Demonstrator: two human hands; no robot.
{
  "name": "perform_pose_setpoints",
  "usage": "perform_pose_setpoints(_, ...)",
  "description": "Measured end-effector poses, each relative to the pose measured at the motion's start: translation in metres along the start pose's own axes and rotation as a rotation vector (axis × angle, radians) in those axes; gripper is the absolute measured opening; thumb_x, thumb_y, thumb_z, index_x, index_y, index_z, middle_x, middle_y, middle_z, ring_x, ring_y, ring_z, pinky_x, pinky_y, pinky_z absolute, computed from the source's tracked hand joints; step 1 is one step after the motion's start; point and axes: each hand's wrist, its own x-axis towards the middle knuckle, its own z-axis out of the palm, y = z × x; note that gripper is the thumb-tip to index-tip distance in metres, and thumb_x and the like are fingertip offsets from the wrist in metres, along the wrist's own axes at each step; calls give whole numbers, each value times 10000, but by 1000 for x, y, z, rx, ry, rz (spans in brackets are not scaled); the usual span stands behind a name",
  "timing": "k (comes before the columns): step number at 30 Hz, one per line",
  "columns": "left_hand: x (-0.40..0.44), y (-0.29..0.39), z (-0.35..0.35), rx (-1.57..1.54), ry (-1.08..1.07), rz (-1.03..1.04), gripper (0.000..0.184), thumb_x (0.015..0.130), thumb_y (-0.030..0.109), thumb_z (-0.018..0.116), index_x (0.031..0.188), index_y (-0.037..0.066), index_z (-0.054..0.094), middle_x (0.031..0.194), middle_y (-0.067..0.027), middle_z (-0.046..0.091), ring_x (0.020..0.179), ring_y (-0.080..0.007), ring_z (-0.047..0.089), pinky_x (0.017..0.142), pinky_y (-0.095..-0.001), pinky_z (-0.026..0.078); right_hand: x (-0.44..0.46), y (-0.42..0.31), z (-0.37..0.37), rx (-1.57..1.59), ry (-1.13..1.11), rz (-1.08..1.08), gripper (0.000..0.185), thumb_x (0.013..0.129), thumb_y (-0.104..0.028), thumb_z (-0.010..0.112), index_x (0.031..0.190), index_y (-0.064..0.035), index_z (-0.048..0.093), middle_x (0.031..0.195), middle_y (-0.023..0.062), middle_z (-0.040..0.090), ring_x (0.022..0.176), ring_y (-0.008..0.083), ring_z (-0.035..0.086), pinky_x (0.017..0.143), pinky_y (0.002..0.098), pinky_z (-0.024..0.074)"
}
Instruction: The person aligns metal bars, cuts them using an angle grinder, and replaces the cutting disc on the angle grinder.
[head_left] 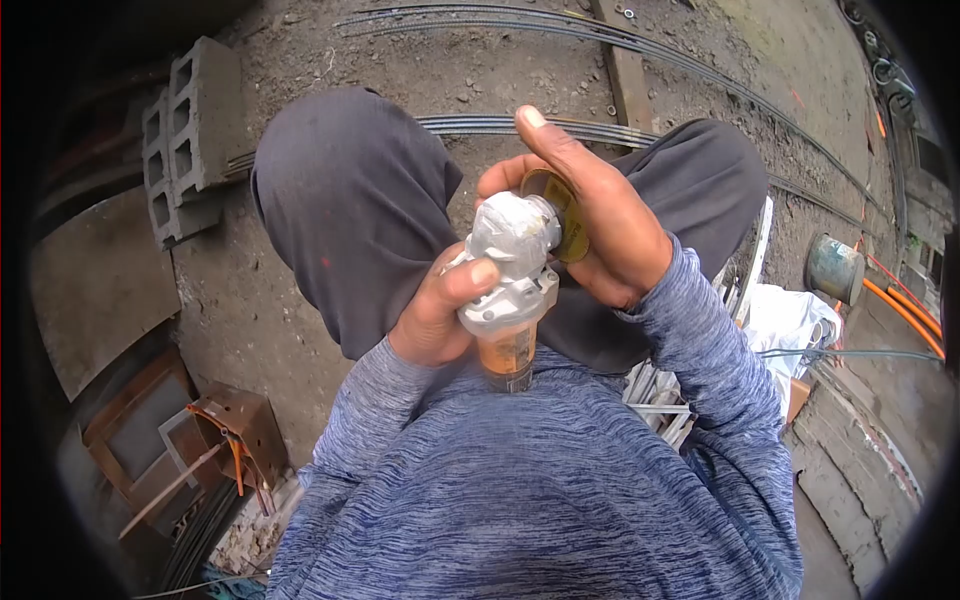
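An angle grinder (512, 240) with a silver-grey head and an orange body is held upright over my lap, its lower end near my shirt. My left hand (436, 312) is closed around the grinder just below the head, thumb across the front. The thin yellowish disc (573, 238) is mounted on the right side of the head and stands on edge. My right hand (615, 215) cups the disc from the right, palm against its face, with the thumb pointing up and away. Some of its fingers are hidden behind the disc and the head.
Concrete hollow blocks (185, 140) stand at the upper left. Long steel bars (530, 125) lie on the dirt beyond my knees. A metal box (240, 430) with orange cable is at the lower left. On the right are a can (835, 268), a white bag (785, 325) and orange hoses (905, 312).
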Motion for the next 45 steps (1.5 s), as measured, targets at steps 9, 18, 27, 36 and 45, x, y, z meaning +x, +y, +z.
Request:
perform_pose_setpoints(9, 3, -1, -8, 0, 12, -15, 777, 823, 479, 662, 1361, -38, 441, 1134, -195, 634, 981, -273, 670, 874, -385, 551, 13, 20, -3, -364, 138, -430, 489, 997, -442, 498, 807, -14, 638, 746, 48, 636, 675, 109, 564, 626, 258, 443)
perform_pose_setpoints(18, 4, 2, -5, -19, 17, -15, 817, 811, 498, 668, 1377, -39, 425, 1146, -198, 628, 1003, -277, 662, 856, -387, 555, 14, 15, 3, 29, 95, -135, 428, 994, -350, 456, 797, -15, 635, 754, 65, 638, 688, 118, 570, 647, 263, 455)
perform_pose_setpoints(27, 0, -1, -9, -53, 13, -26, 834, 814, 463, 680, 1411, -39, 384, 1241, -189, 587, 1051, -287, 653, 939, -409, 541, 17, 31, -3, -315, 152, -483, 327, 962, -208, 436, 791, 10, 610, 796, 94, 664, 705, 162, 605, 660, 301, 487)
perform_pose_setpoints(36, 4, -3, -12, -3, -34, 19, 704, 849, 459, 646, 1316, -47, 499, 1120, -182, 648, 986, -274, 675, 882, -404, 565, 16, 32, -10, -690, 185, -662, 374, 961, -253, 398, 814, 9, 619, 752, 66, 635, 673, 115, 550, 638, 260, 442)
perform_pose_setpoints(45, 0, -12, -8, -87, 48, 59, 718, 883, 494, 582, 1330, -62, 501, 1151, -224, 649, 980, -333, 692, 859, -484, 588, 12, 49, -19, -833, 206, -756, 399, 978, -379, 500, 1094, -13, 610, 1005, 95, 661, 893, 188, 618, 729, 296, 483)
